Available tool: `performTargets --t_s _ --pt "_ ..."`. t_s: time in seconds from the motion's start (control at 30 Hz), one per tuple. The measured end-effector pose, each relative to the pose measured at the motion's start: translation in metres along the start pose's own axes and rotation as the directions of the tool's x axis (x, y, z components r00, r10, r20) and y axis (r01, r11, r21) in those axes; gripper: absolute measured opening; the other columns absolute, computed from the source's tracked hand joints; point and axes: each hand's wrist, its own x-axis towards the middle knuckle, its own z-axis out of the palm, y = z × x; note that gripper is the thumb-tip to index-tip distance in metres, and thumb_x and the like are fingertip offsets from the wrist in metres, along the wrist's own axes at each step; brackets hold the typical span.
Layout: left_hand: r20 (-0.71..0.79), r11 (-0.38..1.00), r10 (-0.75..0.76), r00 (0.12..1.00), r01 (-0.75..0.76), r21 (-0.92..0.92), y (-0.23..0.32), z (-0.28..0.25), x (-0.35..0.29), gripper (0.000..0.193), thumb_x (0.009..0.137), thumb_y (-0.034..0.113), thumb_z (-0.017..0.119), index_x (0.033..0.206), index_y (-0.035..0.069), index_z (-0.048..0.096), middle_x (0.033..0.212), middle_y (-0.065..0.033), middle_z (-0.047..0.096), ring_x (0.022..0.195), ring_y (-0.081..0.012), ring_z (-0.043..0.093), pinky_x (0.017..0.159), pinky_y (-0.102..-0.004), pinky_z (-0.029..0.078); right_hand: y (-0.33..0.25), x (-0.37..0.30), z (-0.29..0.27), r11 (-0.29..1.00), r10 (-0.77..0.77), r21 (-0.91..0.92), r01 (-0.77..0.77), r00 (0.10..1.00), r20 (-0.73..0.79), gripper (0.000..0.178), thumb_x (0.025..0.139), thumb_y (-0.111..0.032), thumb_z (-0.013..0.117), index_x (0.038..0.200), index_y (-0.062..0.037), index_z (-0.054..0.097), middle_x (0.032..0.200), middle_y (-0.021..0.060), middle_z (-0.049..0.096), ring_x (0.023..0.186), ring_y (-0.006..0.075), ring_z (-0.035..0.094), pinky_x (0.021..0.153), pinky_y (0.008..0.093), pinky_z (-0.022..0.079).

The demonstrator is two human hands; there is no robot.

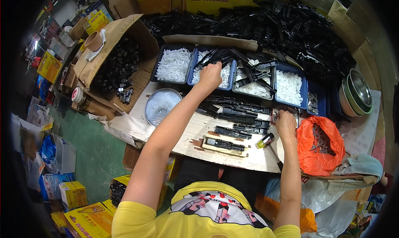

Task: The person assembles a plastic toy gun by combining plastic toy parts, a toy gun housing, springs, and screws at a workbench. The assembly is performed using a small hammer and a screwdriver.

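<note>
A: Start close in. What's on the near edge of the table?
B: A pale block with a black assembly sitting in it. I'd keep it square to the body, so the seat stays easy to reach.
A: And just right of it?
B: A mallet with a yellowish head. Its handle points toward the person, a good way to leave it for a quick grab.
A: Farther on?
B: Rows of black assemblies. Better to keep them lined up, and sleeves and wrists clear of them.
A: The right hand?
B: Beyond the mallet, fingers bent over a small container. I can't tell whether it grips anything.
A: The left hand?
B: Farther out, fingers curled down at the black parts lying across a blue tray of white pieces. Its fingertips are hidden, so whether it has hold of one I can't say. I'd lift a part straight up, by one end, so no white pieces get swept out.
A: And behind?
B: A big heap of black parts; tugging from low down could start a slide.
</note>
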Motion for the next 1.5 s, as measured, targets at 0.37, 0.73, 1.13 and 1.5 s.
performTargets --t_s 0.37,0.73,1.13,1.5 --pt "-0.002 0.988 0.092 0.996 -0.091 -0.128 -0.028 -0.006 0.0 0.015 0.062 0.0 0.056 0.074 0.003 0.066 0.072 -0.0169 0.062 0.07 -0.033 0.061 0.067 -0.0369 0.049 0.009 -0.012 -0.001 0.964 -0.063 0.252 0.087 0.993 -0.104 0.009 0.072 0.003 0.053 0.078 -0.0011 0.058 0.081 0.0174 0.056 0.077 0.0367 0.055 0.066 0.0431 0.043" --pt "0.246 0.441 -0.154 0.957 0.29 -0.85 -0.012 -0.058 -0.024 0.014 0.072 0.001 0.057 0.083 -0.005 0.063 0.07 -0.0131 0.062 0.059 -0.0191 0.062 0.055 -0.0271 0.053 0.002 -0.024 -0.01 0.705 0.043 0.705 0.084 0.986 -0.161 0.011 0.076 0.003 0.055 0.086 0.0003 0.059 0.081 0.0104 0.055 0.072 0.0215 0.058 0.06 0.029 0.046" --pt "0.569 -0.635 0.111 0.815 0.498 -0.59 0.041 -0.026 -0.171 0.018 0.08 -0.001 0.054 0.098 -0.003 0.055 0.079 -0.0081 0.059 0.071 -0.0163 0.059 0.061 -0.0286 0.051 -0.11 -0.072 -0.036 0.232 -0.177 0.9 0.369 0.926 -0.334 0.013 0.078 0.008 0.057 0.09 0.0021 0.058 0.089 0.0078 0.052 0.076 0.0117 0.054 0.065 0.0217 0.047" --pt "0.518 -0.679 0.16 0.84 0.475 -0.56 0.043 -0.029 -0.188 0.018 0.08 -0.002 0.054 0.097 -0.004 0.055 0.083 -0.01 0.059 0.075 -0.0187 0.06 0.068 -0.0326 0.054 -0.12 -0.079 -0.038 0.335 -0.223 0.784 0.523 0.852 -0.473 0.016 0.075 0.007 0.061 0.088 -0.0001 0.059 0.083 0.0088 0.055 0.072 0.016 0.055 0.059 0.0235 0.045"
